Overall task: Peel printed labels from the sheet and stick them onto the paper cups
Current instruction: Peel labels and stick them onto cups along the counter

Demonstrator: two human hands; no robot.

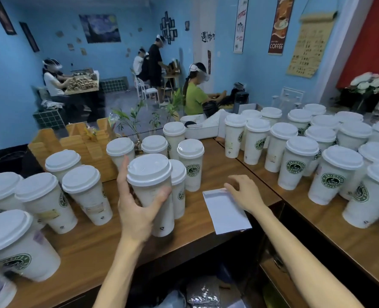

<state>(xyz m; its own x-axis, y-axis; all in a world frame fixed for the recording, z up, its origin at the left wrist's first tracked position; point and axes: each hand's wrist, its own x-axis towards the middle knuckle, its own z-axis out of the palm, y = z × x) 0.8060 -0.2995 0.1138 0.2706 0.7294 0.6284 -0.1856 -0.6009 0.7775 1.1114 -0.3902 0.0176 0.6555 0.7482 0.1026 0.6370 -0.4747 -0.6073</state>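
Even indoor light, soft shadows; wide-angle warp + blur at edges, esp. left

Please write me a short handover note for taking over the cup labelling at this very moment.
Left hand: grip around a lidded cup standing at the middle of the wooden counter.
Right hand: fingers bent over the top edge of the label sheet, which lies flat on the counter right of that cup; whether a label is pinched cannot be told.
Done: some cups on the left carry a pale sticker on the side.
Left: the held cup, and probably the large group on the right counter, where I see few stickers from here. Check each before labelling.
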